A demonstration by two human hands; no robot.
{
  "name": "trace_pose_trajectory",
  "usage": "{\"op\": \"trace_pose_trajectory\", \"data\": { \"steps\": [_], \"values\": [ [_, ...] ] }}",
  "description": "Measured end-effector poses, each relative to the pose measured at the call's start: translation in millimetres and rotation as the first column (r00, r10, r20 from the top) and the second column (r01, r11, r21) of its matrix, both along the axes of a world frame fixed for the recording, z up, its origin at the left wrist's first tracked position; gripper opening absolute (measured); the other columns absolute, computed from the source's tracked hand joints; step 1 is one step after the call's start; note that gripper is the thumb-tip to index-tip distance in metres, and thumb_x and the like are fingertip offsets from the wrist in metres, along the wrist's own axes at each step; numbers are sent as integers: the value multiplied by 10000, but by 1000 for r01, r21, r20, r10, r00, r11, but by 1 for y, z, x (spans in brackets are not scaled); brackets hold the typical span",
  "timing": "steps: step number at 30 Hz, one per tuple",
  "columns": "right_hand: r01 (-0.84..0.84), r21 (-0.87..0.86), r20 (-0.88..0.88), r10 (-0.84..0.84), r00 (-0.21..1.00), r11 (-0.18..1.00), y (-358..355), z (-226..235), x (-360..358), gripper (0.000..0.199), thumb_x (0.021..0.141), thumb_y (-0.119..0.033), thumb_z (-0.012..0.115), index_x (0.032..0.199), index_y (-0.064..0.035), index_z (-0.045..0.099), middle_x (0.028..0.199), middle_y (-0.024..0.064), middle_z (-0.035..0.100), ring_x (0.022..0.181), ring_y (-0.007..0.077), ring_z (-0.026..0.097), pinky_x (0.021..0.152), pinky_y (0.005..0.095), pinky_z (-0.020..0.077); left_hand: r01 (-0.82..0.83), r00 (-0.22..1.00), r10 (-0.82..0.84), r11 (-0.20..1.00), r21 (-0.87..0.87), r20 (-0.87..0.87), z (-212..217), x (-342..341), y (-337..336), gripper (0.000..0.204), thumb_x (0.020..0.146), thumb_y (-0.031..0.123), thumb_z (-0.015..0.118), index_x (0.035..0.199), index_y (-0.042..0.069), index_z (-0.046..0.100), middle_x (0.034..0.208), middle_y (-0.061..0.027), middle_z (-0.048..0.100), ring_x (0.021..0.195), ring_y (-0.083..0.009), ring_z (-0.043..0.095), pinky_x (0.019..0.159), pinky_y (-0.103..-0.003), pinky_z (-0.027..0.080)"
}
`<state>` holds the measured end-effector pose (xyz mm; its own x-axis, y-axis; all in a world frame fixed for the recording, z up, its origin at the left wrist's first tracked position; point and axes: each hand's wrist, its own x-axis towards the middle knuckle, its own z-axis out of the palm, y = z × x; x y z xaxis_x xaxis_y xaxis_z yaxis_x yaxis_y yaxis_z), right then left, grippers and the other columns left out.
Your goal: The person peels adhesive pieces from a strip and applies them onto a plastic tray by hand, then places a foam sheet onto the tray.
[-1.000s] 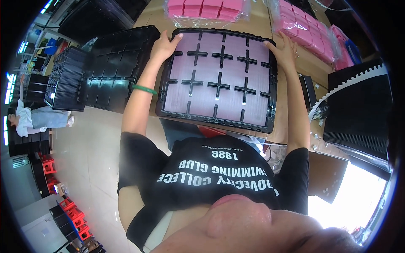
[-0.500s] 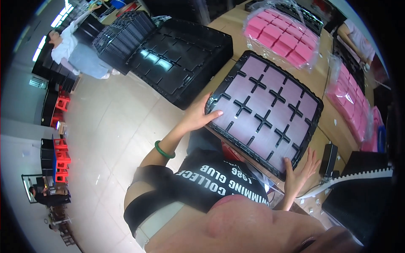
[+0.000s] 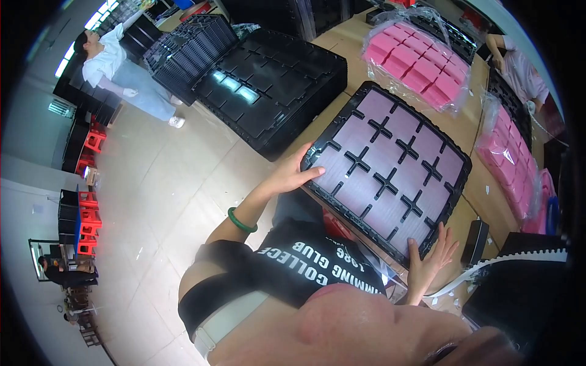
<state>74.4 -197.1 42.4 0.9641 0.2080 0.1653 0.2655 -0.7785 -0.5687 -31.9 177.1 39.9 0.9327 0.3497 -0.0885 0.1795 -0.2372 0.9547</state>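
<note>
A black plastic tray [image 3: 380,129] lies tilted across the table edge before me, its compartments lined with flat lilac-pink pieces [image 3: 348,131] between cross-shaped ribs. My left hand [image 3: 293,174] is closed on the tray's left corner, thumb on top and the other fingers hidden by the rim. At the near right corner, my right hand [image 3: 427,259] rests its thumb against the rim. Its other fingers are spread apart outside the tray, gripping nothing visible. A green bangle [image 3: 242,221] circles my left wrist.
A stack of black trays [image 3: 274,91] stands at the back left, beside upright black trays [image 3: 189,52]. Pink block packs in clear plastic [image 3: 418,64] lie on the brown table [image 3: 336,116]. A person in white [image 3: 113,70] stands far left; another person's arm [image 3: 497,55] shows far right.
The view has shifted slightly, so the tray sits a little lower and further right. Both hands keep their places at its corners. The person far left has shifted, legs now more visible.
</note>
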Motion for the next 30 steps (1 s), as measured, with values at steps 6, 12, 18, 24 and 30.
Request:
{"op": "trace_pose_trajectory", "data": {
  "steps": [6,12,18,24,30],
  "values": [
    [-3,-20,1,3,1000,1000,-2,-4,1,797,756,-298,817,1474,-233,479,1591,85,352,1529,382,105,1180,662,42,11,999,-11,1000,-4,46,-3,-1,-3,783,919,263,724,1514,-33,308,1414,-193,516,1306,-237,497,1106,-350,375],
    [-1,0,-7,1,1000,1000,-3,-5,2,808,746,-305,825,1473,-229,481,1585,97,361,1529,382,110,1179,661,39,9,999,-10,1000,5,40,-2,0,-3,780,921,258,723,1515,-34,309,1413,-188,519,1302,-235,501,1101,-347,379],
    [-42,20,-37,43,998,999,-3,0,0,814,735,-248,815,1475,-221,477,1587,109,351,1531,378,107,1192,635,38,51,999,-50,996,-71,18,-11,-3,10,774,911,232,715,1528,-7,313,1400,-144,534,1244,-187,528,1050,-309,414],
    [-103,42,-39,104,994,994,-7,5,0,827,729,-210,808,1482,-219,466,1595,117,333,1532,376,104,1197,624,46,-16,1000,12,971,-240,-20,-8,-6,3,753,864,92,636,1548,47,324,1342,-74,557,1140,-131,554,981,-262,438],
    [-91,11,-29,91,995,996,-4,3,-2,789,755,-235,796,1475,-200,474,1592,121,340,1528,385,117,1196,622,40,-57,998,63,958,-282,10,-18,-11,2,694,917,167,627,1543,67,346,1323,-45,553,1147,-125,533,978,-257,434]
  ]
}}
